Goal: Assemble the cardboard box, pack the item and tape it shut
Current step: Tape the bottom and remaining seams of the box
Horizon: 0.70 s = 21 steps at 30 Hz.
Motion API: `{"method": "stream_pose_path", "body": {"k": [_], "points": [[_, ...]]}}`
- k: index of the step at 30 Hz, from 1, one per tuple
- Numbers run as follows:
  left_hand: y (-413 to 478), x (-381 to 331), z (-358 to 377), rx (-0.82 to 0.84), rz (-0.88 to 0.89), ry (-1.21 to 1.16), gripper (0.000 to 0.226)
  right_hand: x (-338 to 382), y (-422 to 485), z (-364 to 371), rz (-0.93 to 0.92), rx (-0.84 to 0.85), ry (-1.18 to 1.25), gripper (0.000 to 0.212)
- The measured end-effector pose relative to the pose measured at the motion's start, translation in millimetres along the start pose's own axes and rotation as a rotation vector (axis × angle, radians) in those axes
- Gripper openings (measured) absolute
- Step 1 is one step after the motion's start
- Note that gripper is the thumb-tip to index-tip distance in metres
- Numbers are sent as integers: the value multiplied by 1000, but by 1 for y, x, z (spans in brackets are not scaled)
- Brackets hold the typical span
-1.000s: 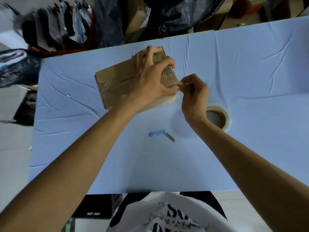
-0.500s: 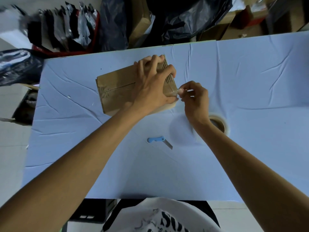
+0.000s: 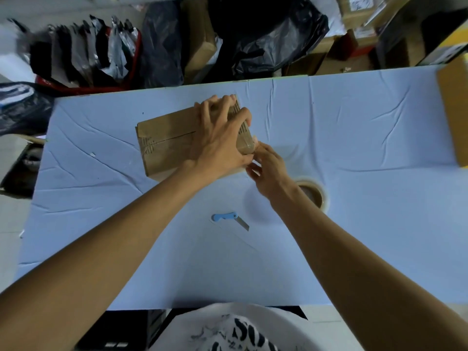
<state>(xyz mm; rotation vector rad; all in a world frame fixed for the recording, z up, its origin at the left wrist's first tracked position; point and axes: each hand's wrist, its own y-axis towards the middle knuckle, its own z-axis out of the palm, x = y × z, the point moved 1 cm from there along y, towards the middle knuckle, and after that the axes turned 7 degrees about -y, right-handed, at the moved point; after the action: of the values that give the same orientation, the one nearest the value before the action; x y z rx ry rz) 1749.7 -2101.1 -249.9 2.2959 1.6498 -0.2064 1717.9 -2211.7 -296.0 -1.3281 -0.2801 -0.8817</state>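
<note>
Stands at a table point(image 3: 101, 198) draped in pale blue cloth, with the cardboard box point(image 3: 167, 145) lying flat and closed on it. Clamps the right half of the box top with the left hand point(image 3: 217, 145): fingers splayed, tips hooked over the box's far edge, thumb down near its near right corner. Rests the right hand point(image 3: 268, 171) against the box's right end, fingers loosely extended and grasping nothing, tips touching the glossy brown tape point(image 3: 247, 145) wrapped over that end.

Along the box top, left of the left hand, a taped seam with dark print near the left end. Near the box's near right corner, a tape roll point(image 3: 323, 196), half hidden behind the right wrist. Nearer than the box and well apart from it, a blue-handled utility knife point(image 3: 222, 217), blade out, flat on the cloth. Far right of the box, a second carton point(image 3: 453, 110), cut off by the frame. Beyond the box, past the table's far edge, black plastic bags point(image 3: 273, 39).
</note>
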Motion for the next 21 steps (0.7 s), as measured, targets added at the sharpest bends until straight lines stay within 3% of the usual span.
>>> {"method": "stream_pose_path", "body": {"k": [7, 11, 16, 21], "points": [[3, 1, -2, 33, -14, 14, 40, 0, -6, 6, -15, -28, -93, 23], [5, 10, -12, 100, 10, -149, 43, 6, -6, 0, -97, -71, -142, 18], [4, 17, -21, 282, 103, -303, 12, 6, -8, 0, -189, -31, -86, 9], [1, 17, -18, 294, 117, -244, 8, 0, -16, -7, -342, -46, -64, 12]]}}
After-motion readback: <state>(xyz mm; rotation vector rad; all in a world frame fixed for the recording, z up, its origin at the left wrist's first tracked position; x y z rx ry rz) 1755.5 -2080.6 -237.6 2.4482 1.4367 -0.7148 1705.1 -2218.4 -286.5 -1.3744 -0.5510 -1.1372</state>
